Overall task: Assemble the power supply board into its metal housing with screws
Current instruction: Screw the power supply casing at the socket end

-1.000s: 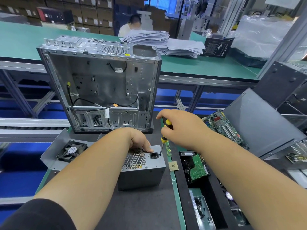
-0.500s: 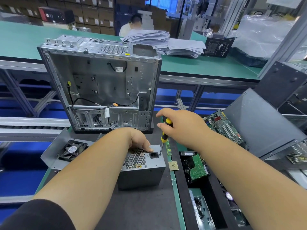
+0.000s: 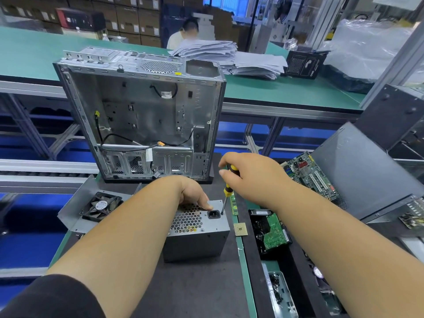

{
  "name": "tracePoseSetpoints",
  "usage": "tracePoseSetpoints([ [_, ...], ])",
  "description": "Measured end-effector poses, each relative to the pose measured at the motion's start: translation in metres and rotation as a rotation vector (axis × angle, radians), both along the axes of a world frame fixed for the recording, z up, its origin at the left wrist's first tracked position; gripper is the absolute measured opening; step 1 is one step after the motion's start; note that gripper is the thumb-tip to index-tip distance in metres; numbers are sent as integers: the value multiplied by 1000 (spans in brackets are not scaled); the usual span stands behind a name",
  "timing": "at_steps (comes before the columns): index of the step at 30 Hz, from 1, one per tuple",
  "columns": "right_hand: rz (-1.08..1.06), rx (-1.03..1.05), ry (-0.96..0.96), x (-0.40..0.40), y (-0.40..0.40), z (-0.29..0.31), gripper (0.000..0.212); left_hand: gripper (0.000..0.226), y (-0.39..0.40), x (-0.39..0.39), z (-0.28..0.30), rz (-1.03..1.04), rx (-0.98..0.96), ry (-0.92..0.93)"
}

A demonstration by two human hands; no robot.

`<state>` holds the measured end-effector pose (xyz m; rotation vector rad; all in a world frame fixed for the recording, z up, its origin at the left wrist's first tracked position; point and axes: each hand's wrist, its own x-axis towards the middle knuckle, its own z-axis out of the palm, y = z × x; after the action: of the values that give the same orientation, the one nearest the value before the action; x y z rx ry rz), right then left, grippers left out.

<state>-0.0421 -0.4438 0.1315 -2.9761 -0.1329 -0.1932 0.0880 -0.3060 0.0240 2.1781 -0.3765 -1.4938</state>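
Observation:
A grey metal power supply housing stands on the dark mat, its honeycomb grille and black mains socket facing up. My left hand grips the housing's far top edge, thumb pressed beside the socket. My right hand holds a yellow-and-black screwdriver upright. Its tip sits on the housing's top face at the right corner, just right of the socket. No screw can be made out under the tip.
An open computer case stands upright behind the housing. A fan lies on a metal plate at left. To the right are a RAM stick, a CPU chip, a hard drive, a motherboard and a screw tray.
Almost nothing moves. My right hand has turned slightly on the screwdriver handle while the tip stays at the same corner. My left hand holds still.

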Motion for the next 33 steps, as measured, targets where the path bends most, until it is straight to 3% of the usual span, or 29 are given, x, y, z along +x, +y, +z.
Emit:
tracePoseSetpoints([
  [4, 17, 68, -43, -1, 0, -1, 40, 49, 0, 1, -1, 5, 6, 7],
  [8, 3, -52, -45, 2, 0, 0, 31, 43, 0, 1, 1, -18, 17, 18],
  [11, 25, 10, -2, 2, -1, 1, 26, 41, 0, 1, 1, -26, 23, 21],
  [15, 37, 57, -41, 2, -1, 0, 42, 42, 0, 1, 1, -11, 16, 16],
  [19, 24, -45, -35, 4, 0, -1, 25, 43, 0, 2, 0, -15, 19, 15],
  [22, 31, -12, -7, 4, -1, 1, 21, 42, 0, 3, 0, -23, 23, 18],
  [26, 36, 58, -3, 3, -1, 2, 37, 37, 0, 2, 1, -28, 21, 31],
  [30, 23, -19, -19, 4, -1, 0, 20, 38, 1, 3, 0, -28, 19, 47],
  [33, 18, -57, -12, 4, 0, 1, 23, 38, 1, 4, -2, -25, 16, 58],
])
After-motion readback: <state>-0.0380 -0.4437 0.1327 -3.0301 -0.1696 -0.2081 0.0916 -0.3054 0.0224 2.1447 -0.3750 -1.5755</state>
